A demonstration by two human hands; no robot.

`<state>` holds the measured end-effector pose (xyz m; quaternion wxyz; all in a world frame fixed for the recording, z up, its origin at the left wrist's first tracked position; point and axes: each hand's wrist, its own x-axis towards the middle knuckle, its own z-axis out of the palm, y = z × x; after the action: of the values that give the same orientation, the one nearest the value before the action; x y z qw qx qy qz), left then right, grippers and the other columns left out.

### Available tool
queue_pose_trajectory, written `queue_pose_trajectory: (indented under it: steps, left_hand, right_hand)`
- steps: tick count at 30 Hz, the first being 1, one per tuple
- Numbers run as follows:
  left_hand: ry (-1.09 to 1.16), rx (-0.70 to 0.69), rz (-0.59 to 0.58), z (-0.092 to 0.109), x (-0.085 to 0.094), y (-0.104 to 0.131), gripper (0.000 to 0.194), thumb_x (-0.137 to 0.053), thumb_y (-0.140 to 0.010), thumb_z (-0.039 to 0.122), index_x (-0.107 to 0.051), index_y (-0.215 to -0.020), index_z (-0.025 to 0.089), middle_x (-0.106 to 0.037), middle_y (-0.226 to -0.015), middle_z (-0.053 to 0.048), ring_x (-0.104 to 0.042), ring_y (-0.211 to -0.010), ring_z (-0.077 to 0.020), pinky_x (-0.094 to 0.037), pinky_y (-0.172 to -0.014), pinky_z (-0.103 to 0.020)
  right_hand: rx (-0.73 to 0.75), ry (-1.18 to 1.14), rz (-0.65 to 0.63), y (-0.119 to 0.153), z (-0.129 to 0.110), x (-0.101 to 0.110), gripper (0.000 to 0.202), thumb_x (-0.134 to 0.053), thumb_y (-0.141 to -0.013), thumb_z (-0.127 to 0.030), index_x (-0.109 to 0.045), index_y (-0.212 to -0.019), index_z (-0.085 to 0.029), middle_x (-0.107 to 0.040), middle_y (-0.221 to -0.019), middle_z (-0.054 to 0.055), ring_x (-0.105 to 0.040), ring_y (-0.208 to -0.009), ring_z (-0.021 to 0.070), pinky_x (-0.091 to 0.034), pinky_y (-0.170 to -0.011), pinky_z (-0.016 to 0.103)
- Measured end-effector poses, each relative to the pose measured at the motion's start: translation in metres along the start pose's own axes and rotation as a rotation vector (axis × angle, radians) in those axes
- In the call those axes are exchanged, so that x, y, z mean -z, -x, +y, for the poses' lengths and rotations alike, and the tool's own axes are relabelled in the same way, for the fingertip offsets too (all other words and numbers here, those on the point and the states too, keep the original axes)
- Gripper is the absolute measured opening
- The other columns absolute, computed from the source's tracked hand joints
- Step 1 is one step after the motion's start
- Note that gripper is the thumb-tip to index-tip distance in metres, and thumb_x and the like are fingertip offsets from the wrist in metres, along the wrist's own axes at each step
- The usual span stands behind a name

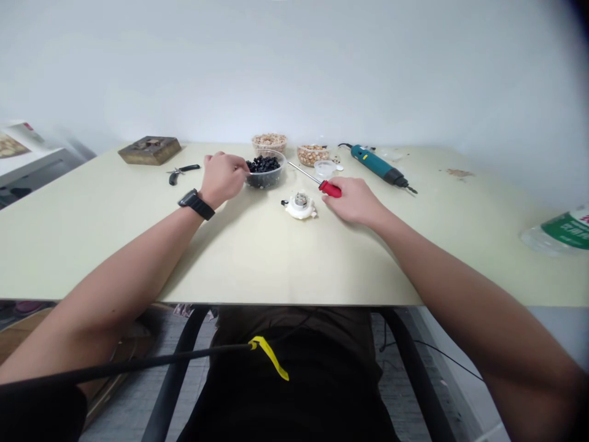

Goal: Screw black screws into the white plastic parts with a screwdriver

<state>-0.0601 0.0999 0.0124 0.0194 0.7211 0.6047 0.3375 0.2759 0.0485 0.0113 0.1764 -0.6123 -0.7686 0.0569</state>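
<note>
Screwdriver (317, 182) — one, right hand (352, 199) touching; left hand (223, 177) at bowl (265, 171) — three bowls.

Both arms stretched forward, left grip (223, 177) curled loosely, right grip (353, 199) closed, palm down

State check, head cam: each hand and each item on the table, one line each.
left hand: at the rim of the bowl of dark beads, grip unclear
right hand: closed on the screwdriver's red handle
screwdriver: lying low, shaft pointing away to the left
bowl of dark beads: upright, filled
two tan-bead bowls: upright, filled
white round part: on the table, untouched
rotary tool: lying flat, untouched
pliers: lying flat
plastic bottle: on its side
</note>
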Motion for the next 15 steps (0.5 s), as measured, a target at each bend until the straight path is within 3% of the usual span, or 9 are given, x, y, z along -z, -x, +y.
queue_pose_trajectory:
  steps: [3,6,8,11,13,15]
  left_hand:
    - [0.152,0.127,0.079,-0.002,0.014,-0.004,0.028,-0.055,-0.091,0.018,-0.083,-0.091,0.020,-0.080,-0.080,-0.009,-0.076,-0.089,-0.0310,-0.061,-0.099,-0.046]
    - [0.172,0.150,0.168,-0.007,0.023,-0.008,0.026,-0.056,-0.092,0.020,-0.082,-0.092,0.021,-0.081,-0.082,-0.008,-0.073,-0.084,-0.0280,-0.060,-0.091,-0.043]
    - [0.158,0.116,0.169,-0.013,0.025,-0.010,0.026,-0.057,-0.093,0.021,-0.082,-0.091,0.021,-0.084,-0.091,-0.010,-0.076,-0.092,-0.0291,-0.060,-0.097,-0.044]
    - [0.130,0.029,0.080,-0.023,0.019,-0.012,0.034,-0.055,-0.097,0.027,-0.088,-0.102,0.021,-0.089,-0.110,-0.013,-0.077,-0.122,-0.0366,-0.056,-0.121,-0.054]
    - [0.086,0.004,-0.027,-0.029,0.012,-0.012,0.044,-0.052,-0.102,0.032,-0.092,-0.118,0.024,-0.090,-0.131,-0.014,-0.068,-0.146,-0.0428,-0.044,-0.136,-0.065]
    - [0.035,0.011,-0.128,-0.034,0.005,-0.013,0.053,-0.047,-0.105,0.037,-0.092,-0.130,0.027,-0.086,-0.152,-0.013,-0.058,-0.158,-0.0473,-0.036,-0.138,-0.073]
  right_hand:
    - [0.006,-0.020,0.007,0.001,0.000,0.000,0.011,-0.072,-0.107,-0.027,-0.081,-0.107,-0.020,-0.083,-0.109,0.015,-0.070,-0.097,0.0326,-0.042,-0.078,0.038]
    - [0.018,-0.014,0.005,0.001,0.000,-0.001,0.011,-0.071,-0.108,-0.026,-0.080,-0.106,-0.020,-0.083,-0.108,0.015,-0.070,-0.097,0.0320,-0.043,-0.079,0.038]
    - [0.022,-0.004,0.002,0.001,0.001,-0.001,0.012,-0.071,-0.109,-0.026,-0.080,-0.106,-0.019,-0.083,-0.108,0.016,-0.070,-0.098,0.0318,-0.042,-0.080,0.038]
    - [0.015,-0.010,-0.006,0.001,0.001,-0.001,0.011,-0.072,-0.108,-0.026,-0.080,-0.106,-0.020,-0.083,-0.108,0.015,-0.070,-0.097,0.0317,-0.042,-0.079,0.038]
    - [0.015,-0.012,-0.009,0.001,0.000,0.000,0.011,-0.071,-0.109,-0.026,-0.080,-0.106,-0.020,-0.084,-0.109,0.015,-0.070,-0.098,0.0321,-0.043,-0.079,0.038]
    - [0.016,-0.008,-0.012,0.001,0.000,0.000,0.012,-0.070,-0.109,-0.026,-0.079,-0.106,-0.020,-0.084,-0.111,0.016,-0.071,-0.099,0.0326,-0.043,-0.080,0.038]
